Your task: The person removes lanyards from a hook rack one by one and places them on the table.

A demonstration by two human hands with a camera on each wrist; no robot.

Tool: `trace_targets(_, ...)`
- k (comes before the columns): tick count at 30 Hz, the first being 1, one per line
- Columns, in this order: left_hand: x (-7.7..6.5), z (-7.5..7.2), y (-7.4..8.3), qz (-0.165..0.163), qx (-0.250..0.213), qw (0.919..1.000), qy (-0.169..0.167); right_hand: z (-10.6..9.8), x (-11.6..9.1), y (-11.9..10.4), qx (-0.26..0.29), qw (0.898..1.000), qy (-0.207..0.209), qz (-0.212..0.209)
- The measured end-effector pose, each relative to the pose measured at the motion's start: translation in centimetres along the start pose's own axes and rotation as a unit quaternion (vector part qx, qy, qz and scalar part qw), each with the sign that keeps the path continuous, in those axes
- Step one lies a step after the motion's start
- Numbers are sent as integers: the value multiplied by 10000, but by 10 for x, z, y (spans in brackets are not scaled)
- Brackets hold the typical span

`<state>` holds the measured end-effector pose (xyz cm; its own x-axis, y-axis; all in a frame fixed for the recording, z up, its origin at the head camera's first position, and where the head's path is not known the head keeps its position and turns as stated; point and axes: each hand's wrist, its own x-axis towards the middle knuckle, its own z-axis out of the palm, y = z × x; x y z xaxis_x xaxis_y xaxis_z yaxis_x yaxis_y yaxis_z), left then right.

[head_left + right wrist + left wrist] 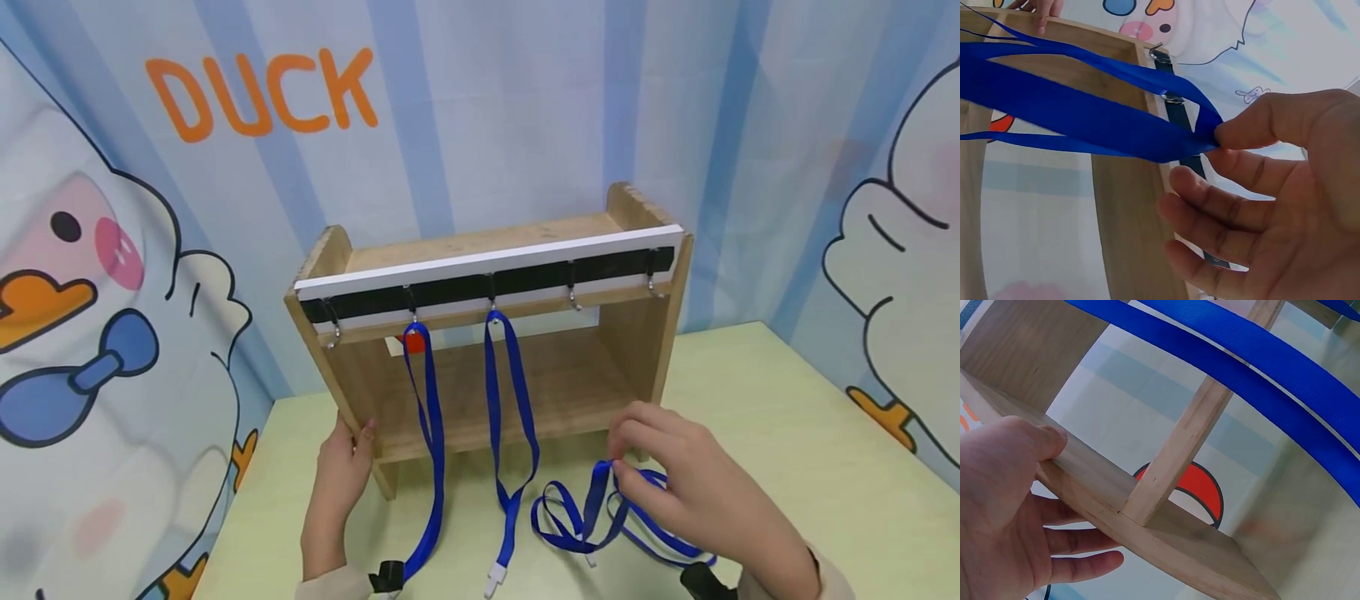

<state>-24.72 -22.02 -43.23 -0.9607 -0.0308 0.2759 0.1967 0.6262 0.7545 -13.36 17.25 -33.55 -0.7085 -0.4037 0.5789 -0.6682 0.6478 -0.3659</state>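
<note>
A wooden shelf rack stands on the table, with a row of metal hooks along its black front strip. My left hand grips the rack's left side panel, thumb on the front and fingers behind it. One blue lanyard hangs from the second hook from the left. Another lanyard hangs from the middle hook, its white clip low in front. Between thumb and index finger, my right hand pinches a third blue lanyard, whose loops trail down near the tabletop.
The pale green table reaches back to a curtain with duck pictures and blue stripes. Nothing hangs on the leftmost hook or the two right-hand hooks.
</note>
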Motion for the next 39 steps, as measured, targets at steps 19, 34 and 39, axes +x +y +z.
trace_targets(19,0,-1,2,-193,36,9998,-36,31,11,26,198,9881,-1296,803)
trace_targets(34,0,0,1,-222,96,9997,-41,69,20,49,404,9867,-1343,824)
trace_targets(39,0,0,3,-235,82,9997,-34,86,22,57,411,9882,-1319,667)
